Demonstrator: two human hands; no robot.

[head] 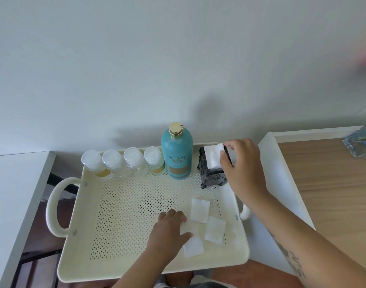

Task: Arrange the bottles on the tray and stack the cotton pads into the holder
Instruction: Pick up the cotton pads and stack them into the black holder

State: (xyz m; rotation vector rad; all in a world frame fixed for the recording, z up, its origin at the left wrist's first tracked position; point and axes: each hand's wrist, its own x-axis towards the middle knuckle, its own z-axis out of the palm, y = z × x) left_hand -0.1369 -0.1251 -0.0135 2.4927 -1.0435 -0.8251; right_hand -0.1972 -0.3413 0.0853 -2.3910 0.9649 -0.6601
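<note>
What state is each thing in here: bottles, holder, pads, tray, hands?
Small bottles, four, upright, capped, in a row along the back edge of the tray.
Blue bottle, upright, gold cap closed, right of that row.
Holder, upright in the back right corner.
Top pad, at the holder's mouth, pinched by the right hand.
Loose pads, flat on the tray floor.
Left hand, on a loose pad, grip unclear.

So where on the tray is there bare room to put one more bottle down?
The left and middle of the tray is bare, bordered by the small bottles behind, the left handle and the left hand. The front-right corner is crowded with loose pads; the back right holds the teal bottle, the black holder and the right hand pinching a pad.
</note>
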